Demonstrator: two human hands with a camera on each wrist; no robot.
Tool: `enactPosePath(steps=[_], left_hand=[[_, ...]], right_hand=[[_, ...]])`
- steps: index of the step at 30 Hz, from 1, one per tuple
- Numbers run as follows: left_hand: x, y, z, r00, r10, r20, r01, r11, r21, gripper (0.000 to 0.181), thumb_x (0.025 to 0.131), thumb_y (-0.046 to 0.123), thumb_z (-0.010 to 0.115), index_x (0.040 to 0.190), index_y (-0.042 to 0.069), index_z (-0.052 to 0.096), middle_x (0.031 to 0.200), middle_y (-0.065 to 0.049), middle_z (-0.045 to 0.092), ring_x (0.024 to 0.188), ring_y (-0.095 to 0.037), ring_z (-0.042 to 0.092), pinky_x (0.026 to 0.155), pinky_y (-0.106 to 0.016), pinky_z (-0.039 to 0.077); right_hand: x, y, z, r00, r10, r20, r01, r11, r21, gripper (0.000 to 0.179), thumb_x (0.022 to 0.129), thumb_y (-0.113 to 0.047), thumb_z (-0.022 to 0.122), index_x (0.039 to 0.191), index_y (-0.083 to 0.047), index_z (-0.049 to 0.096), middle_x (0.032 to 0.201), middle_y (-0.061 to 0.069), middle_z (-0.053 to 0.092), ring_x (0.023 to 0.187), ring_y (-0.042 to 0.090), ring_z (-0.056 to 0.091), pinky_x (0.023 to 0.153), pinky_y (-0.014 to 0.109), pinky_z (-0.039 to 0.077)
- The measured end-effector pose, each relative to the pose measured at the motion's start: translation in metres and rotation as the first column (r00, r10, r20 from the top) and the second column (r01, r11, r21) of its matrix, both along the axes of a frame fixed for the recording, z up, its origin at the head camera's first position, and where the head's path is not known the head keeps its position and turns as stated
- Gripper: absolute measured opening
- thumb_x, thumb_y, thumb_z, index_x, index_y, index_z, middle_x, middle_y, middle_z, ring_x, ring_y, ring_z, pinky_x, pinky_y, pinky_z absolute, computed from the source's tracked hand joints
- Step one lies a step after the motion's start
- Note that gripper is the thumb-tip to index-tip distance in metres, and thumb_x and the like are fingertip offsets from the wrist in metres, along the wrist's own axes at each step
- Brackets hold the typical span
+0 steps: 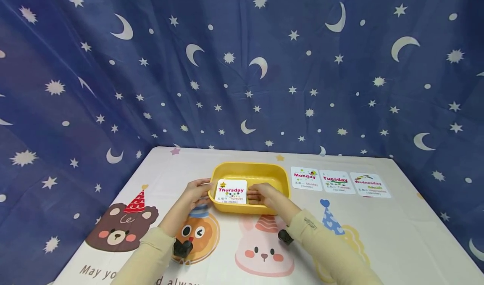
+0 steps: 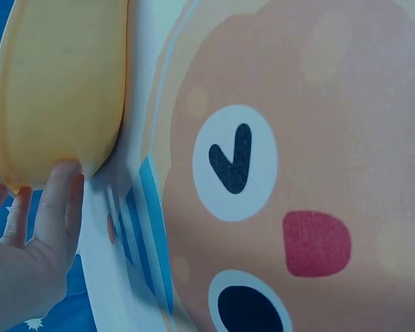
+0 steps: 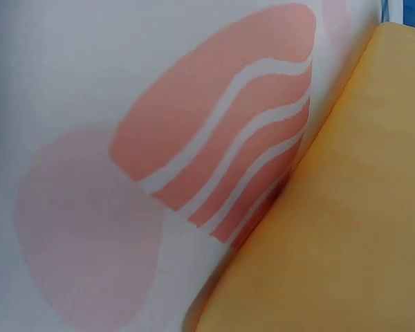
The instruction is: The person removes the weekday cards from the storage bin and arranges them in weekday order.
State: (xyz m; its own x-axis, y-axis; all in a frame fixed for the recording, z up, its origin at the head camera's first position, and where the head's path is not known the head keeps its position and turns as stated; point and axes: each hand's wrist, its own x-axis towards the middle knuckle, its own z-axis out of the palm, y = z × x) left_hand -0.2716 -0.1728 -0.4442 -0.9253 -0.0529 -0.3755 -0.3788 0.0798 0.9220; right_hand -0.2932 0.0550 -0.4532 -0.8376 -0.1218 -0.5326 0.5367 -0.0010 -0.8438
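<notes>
A yellow tray (image 1: pixel 264 209) stands on the table, and a white card printed "Thursday" (image 1: pixel 231 191) lies in its left part. My left hand (image 1: pixel 196 193) holds the tray's left end at the rim. In the left wrist view, fingers (image 2: pixel 55 207) of that hand press against the end of the tray. My right hand (image 1: pixel 266 194) reaches over the front rim into the tray, its loosely bent fingertips close beside the card's right edge. Whether they touch the card is too small to tell. The right wrist view shows the tray's outer wall (image 3: pixel 346 207), not the right hand's fingers.
Right of the tray, cards printed "Monday" (image 1: pixel 306 179), "Tuesday" (image 1: pixel 337 182) and "Wednesday" (image 1: pixel 369 185) lie in a row. The table is covered by a white cloth (image 1: pixel 408 234) with cartoon animals. A blue star-and-moon curtain (image 1: pixel 234 87) hangs behind it.
</notes>
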Motion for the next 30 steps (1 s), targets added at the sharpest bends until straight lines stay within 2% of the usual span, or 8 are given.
enactPosePath(steps=[4, 8, 12, 13, 16, 20, 25, 30], left_hand=[[0.000, -0.001, 0.000, 1.000, 0.008, 0.003, -0.008, 1.000, -0.011, 0.042, 0.096, 0.012, 0.054, 0.136, 0.001, 0.046, 0.124, -0.025, 0.057, 0.082, -0.015, 0.066, 0.068, -0.027, 0.060], [0.000, -0.001, 0.000, 1.000, 0.003, -0.002, -0.003, 1.000, -0.002, 0.043, 0.096, 0.012, 0.054, 0.136, 0.000, 0.045, 0.123, -0.025, 0.057, 0.079, -0.013, 0.066, 0.067, -0.026, 0.060], [0.001, 0.000, 0.001, 1.000, -0.002, -0.002, 0.002, 1.000, 0.003, 0.042, 0.095, 0.012, 0.054, 0.135, 0.000, 0.046, 0.124, -0.025, 0.057, 0.077, -0.012, 0.066, 0.064, -0.025, 0.059], [0.001, -0.001, 0.002, 1.000, -0.007, -0.002, 0.007, 1.000, 0.001, 0.043, 0.096, 0.012, 0.054, 0.136, 0.000, 0.045, 0.125, -0.025, 0.056, 0.077, -0.013, 0.066, 0.065, -0.025, 0.059], [0.001, -0.002, 0.002, 1.000, 0.001, 0.005, 0.000, 1.000, -0.009, 0.043, 0.096, 0.012, 0.054, 0.136, 0.001, 0.046, 0.124, -0.025, 0.056, 0.079, -0.013, 0.066, 0.067, -0.026, 0.060], [0.001, -0.004, 0.003, 1.000, 0.006, 0.008, -0.006, 1.000, -0.026, 0.043, 0.096, 0.013, 0.054, 0.137, 0.002, 0.045, 0.122, -0.024, 0.057, 0.080, -0.014, 0.066, 0.068, -0.027, 0.060], [0.002, -0.004, 0.004, 1.000, -0.015, -0.002, 0.015, 1.000, -0.019, 0.044, 0.096, 0.013, 0.053, 0.138, 0.000, 0.043, 0.126, -0.026, 0.055, 0.081, -0.014, 0.066, 0.068, -0.027, 0.060], [0.002, -0.001, 0.004, 1.000, -0.025, -0.007, 0.025, 1.000, -0.014, 0.044, 0.096, 0.013, 0.053, 0.137, 0.000, 0.044, 0.128, -0.026, 0.054, 0.081, -0.014, 0.066, 0.069, -0.027, 0.060]], right_hand=[[0.000, -0.006, -0.001, 0.996, 0.077, -0.038, -0.073, 0.993, 0.089, 0.030, 0.094, -0.007, 0.051, 0.117, 0.011, 0.056, 0.078, 0.005, 0.063, 0.062, 0.010, 0.057, 0.073, 0.028, 0.060], [-0.001, -0.009, -0.004, 0.982, 0.150, -0.115, -0.126, 0.973, 0.194, 0.027, 0.094, -0.007, 0.051, 0.115, 0.011, 0.054, 0.071, 0.004, 0.057, 0.054, 0.009, 0.053, 0.053, 0.018, 0.054], [-0.002, -0.013, -0.008, 0.964, 0.183, -0.191, -0.122, 0.949, 0.289, 0.012, 0.092, -0.006, 0.055, 0.094, 0.006, 0.058, 0.060, 0.003, 0.052, 0.045, 0.009, 0.047, 0.041, 0.015, 0.046], [-0.002, -0.014, -0.009, 0.960, 0.190, -0.207, -0.116, 0.939, 0.322, 0.010, 0.091, -0.006, 0.057, 0.086, 0.003, 0.057, 0.058, 0.003, 0.051, 0.043, 0.009, 0.047, 0.040, 0.014, 0.045], [-0.004, -0.019, -0.009, 0.943, 0.221, -0.248, -0.099, 0.900, 0.426, 0.023, 0.090, -0.009, 0.062, 0.070, -0.005, 0.050, 0.057, 0.002, 0.049, 0.042, 0.008, 0.044, 0.038, 0.014, 0.041], [-0.006, -0.023, -0.009, 0.926, 0.263, -0.271, -0.091, 0.851, 0.516, 0.030, 0.089, -0.012, 0.064, 0.065, -0.010, 0.045, 0.058, 0.002, 0.045, 0.044, 0.009, 0.043, 0.038, 0.013, 0.039], [-0.007, -0.023, -0.011, 0.921, 0.273, -0.278, -0.080, 0.832, 0.550, 0.036, 0.087, -0.009, 0.066, 0.060, -0.010, 0.044, 0.055, 0.001, 0.043, 0.044, 0.009, 0.043, 0.038, 0.014, 0.038], [-0.007, -0.019, -0.012, 0.933, 0.246, -0.264, -0.062, 0.831, 0.553, 0.034, 0.088, -0.008, 0.065, 0.060, -0.010, 0.045, 0.055, 0.001, 0.042, 0.046, 0.010, 0.044, 0.038, 0.014, 0.038]])
